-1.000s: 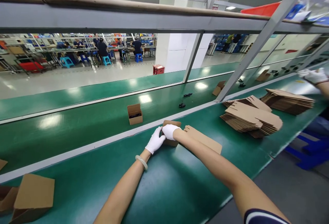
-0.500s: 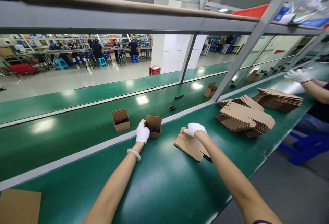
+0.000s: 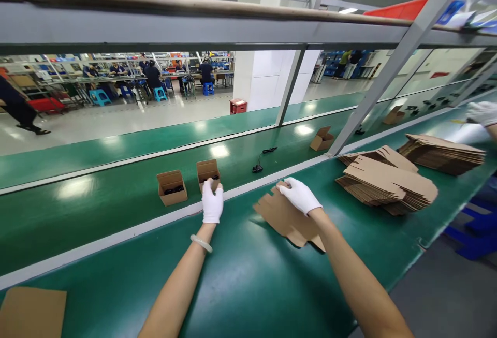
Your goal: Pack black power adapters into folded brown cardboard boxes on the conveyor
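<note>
My left hand (image 3: pixel 212 204), in a white glove, is just in front of an open cardboard box (image 3: pixel 208 168) on the green belt. Its thumb and fingers are apart, with the fingertips overlapping the front of the box, where dark cables show inside. To the left stands a second open cardboard box (image 3: pixel 172 188), also with black cable in it. My right hand (image 3: pixel 300 195), gloved too, pinches the upper edge of a flat cardboard box blank (image 3: pixel 285 218), which is tilted over the green bench.
Stacks of flat cardboard blanks (image 3: pixel 382 180) lie to the right. A black cable with a plug (image 3: pixel 258 167) and another box (image 3: pixel 321 138) are on the belt (image 3: pixel 128 193). A slanted metal post (image 3: pixel 388 79) stands ahead. A co-worker's gloved hand (image 3: pixel 482 114) is at far right.
The box at my left hand has gone from the bench edge onto the belt, and the hand's grip has loosened. My right hand has lifted the cardboard blank slightly.
</note>
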Demonstrator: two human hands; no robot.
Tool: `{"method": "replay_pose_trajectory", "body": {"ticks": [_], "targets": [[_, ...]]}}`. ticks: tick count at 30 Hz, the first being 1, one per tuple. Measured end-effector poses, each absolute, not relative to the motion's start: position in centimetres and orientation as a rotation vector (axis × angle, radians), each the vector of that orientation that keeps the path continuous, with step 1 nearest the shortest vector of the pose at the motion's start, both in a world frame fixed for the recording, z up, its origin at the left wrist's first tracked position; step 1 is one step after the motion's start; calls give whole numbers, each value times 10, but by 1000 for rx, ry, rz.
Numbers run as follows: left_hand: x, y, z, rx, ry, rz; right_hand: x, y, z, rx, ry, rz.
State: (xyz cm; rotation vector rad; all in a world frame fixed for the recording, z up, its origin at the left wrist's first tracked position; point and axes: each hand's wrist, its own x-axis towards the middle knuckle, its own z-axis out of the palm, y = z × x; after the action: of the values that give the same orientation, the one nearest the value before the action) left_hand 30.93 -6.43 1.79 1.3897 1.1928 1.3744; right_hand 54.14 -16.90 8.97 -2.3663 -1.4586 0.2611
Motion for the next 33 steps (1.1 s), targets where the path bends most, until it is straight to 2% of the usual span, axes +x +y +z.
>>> {"method": "replay_pose_trajectory", "body": {"ticks": [3, 8, 16, 21, 24, 27, 33], "targets": [[318, -98, 24, 1353, 999, 1165, 505, -172, 98, -1981, -1433, 247], [308, -113, 49, 1314, 993, 1188, 432, -184, 103, -1628, -1374, 178], [267, -117, 69, 1387, 893, 1246, 383, -178, 91, -1272, -1353, -496], [257, -123, 75, 1393, 710, 1203, 388, -162, 93, -1206, -1686, -750], [253, -121, 72, 1407, 909, 1288, 384, -166, 97, -1262, -1909, -737], [249, -120, 71, 1517, 1010, 1211, 377, -174, 92, -1224, -2046, -614], [235, -129, 90, 1829, 687, 856, 385, -174, 86, -1216, -1957, -414]]}}
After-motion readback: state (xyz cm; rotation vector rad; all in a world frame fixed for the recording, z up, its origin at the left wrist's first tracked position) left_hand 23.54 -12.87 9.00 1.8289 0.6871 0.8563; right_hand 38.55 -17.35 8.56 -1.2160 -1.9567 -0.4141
